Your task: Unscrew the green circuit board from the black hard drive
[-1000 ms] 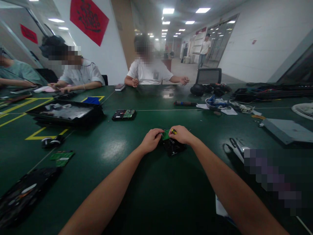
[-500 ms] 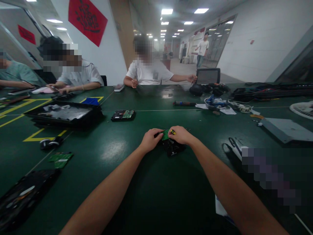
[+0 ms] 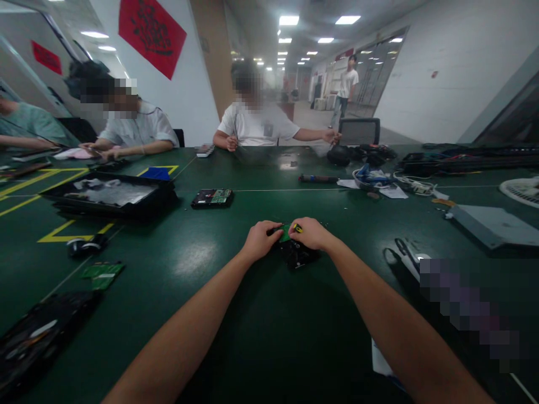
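A small black device with a green circuit board (image 3: 286,233) on top, a hard drive by the look of it (image 3: 297,253), lies on the dark green table in front of me. My left hand (image 3: 260,240) is closed on its left side, fingers curled over the board's edge. My right hand (image 3: 310,233) is closed round a small tool with a yellow and black handle (image 3: 297,228), its tip down on the board. Both hands touch the device.
Another hard drive (image 3: 213,197) lies further back, beside a black tray (image 3: 110,193). Loose green boards (image 3: 102,273) and a black unit (image 3: 37,336) are at the left. Scissors (image 3: 403,250) and a grey panel (image 3: 492,224) are at the right. Other people sit across the table (image 3: 261,126).
My hands stay on the device, with the green board pressed a little lower. The person sitting opposite has stretched an arm out to the right; the person in the far corridor has stepped a little.
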The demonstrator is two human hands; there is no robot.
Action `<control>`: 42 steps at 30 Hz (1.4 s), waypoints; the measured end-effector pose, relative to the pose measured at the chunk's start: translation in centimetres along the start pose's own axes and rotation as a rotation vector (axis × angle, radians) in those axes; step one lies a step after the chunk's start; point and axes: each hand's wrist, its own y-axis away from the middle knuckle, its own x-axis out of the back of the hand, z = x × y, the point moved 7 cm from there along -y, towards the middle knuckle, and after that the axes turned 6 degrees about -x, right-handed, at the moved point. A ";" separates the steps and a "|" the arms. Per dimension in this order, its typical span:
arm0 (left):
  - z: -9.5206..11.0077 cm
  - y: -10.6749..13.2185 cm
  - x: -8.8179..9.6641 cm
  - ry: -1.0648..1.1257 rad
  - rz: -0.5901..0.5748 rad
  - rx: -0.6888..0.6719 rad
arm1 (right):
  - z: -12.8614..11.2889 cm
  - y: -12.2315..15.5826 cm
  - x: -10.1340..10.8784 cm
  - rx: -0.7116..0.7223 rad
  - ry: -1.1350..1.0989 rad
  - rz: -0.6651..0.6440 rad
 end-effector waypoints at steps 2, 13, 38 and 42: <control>0.1 0.0 0.0 0.001 -0.002 -0.013 | -0.1 0.0 0.0 0.008 0.000 0.007; 0.0 0.1 -0.1 -0.024 -0.001 -0.028 | 0.0 -0.2 0.0 -0.003 0.011 0.025; 0.1 0.2 -0.2 -0.030 -0.006 -0.033 | -0.2 0.1 0.8 -0.024 -0.001 0.014; 0.0 0.2 -0.2 -0.029 -0.003 -0.031 | -0.4 0.3 0.8 -0.017 -0.007 0.009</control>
